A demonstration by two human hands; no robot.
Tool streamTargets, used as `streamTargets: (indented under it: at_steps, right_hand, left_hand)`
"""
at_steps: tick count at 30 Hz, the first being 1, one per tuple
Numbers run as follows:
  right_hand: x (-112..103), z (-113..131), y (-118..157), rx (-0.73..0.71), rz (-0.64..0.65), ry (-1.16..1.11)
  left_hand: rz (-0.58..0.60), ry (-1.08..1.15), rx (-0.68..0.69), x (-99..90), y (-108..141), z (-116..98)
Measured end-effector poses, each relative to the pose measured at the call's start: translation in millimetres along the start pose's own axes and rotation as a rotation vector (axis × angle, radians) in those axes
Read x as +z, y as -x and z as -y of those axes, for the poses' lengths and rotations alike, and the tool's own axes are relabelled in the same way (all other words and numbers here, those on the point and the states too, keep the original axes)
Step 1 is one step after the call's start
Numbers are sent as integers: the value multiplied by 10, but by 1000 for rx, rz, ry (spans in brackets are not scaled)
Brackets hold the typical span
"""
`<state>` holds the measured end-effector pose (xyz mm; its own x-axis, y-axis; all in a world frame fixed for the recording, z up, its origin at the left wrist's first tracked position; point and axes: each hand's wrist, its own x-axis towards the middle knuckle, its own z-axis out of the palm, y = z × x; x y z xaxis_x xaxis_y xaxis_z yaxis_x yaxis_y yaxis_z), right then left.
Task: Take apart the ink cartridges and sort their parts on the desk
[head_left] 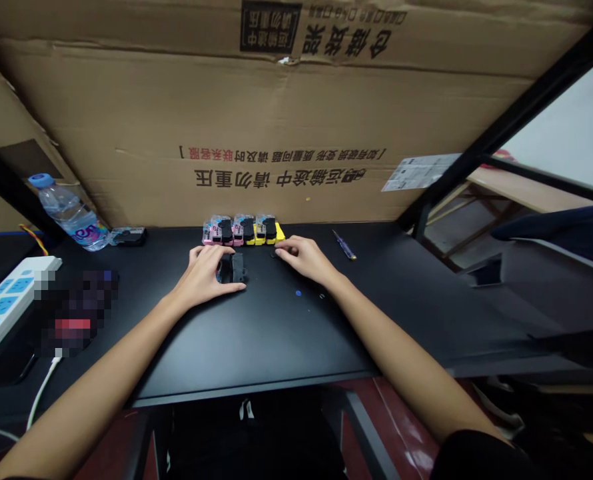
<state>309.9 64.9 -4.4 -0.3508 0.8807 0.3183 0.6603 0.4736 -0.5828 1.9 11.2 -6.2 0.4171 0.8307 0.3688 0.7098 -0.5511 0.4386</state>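
Observation:
My left hand [204, 277] is wrapped round a small black part [237, 268] that rests on the black table, thumb along its near side and fingers behind it. My right hand [304, 258] is on the tabletop to the right, its fingertips pinched together beside a tiny dark piece [273, 254]; whether they grip it is too small to tell. Behind both hands stands a row of small packs, a pink and black one [221, 230] at the left and a yellow and black one [266, 229] at the right.
A screwdriver [345, 245] lies to the right. A blue disc [298, 293] and a tiny ring [322, 296] are near the middle. At the left are a bottle [71, 213], a power strip [14, 293] and a cabled device [76, 313]. Cardboard [286, 120] stands behind.

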Motion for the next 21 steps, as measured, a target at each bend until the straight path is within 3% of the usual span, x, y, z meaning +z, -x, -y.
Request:
streamTargets:
  at_steps: [5, 12, 15, 21]
  right_hand:
    - [162, 69, 21, -30, 75, -62]
    - [310, 389, 95, 32, 234, -573]
    - [412, 516, 140, 81, 249, -700]
    - [500, 571, 167, 105, 169, -709]
  left_hand:
    - [6, 0, 16, 16, -3, 25]
    - [-9, -20, 31, 27, -10, 25]
    - [-23, -21, 42, 13, -11, 4]
    - [-47, -30, 76, -13, -10, -47]
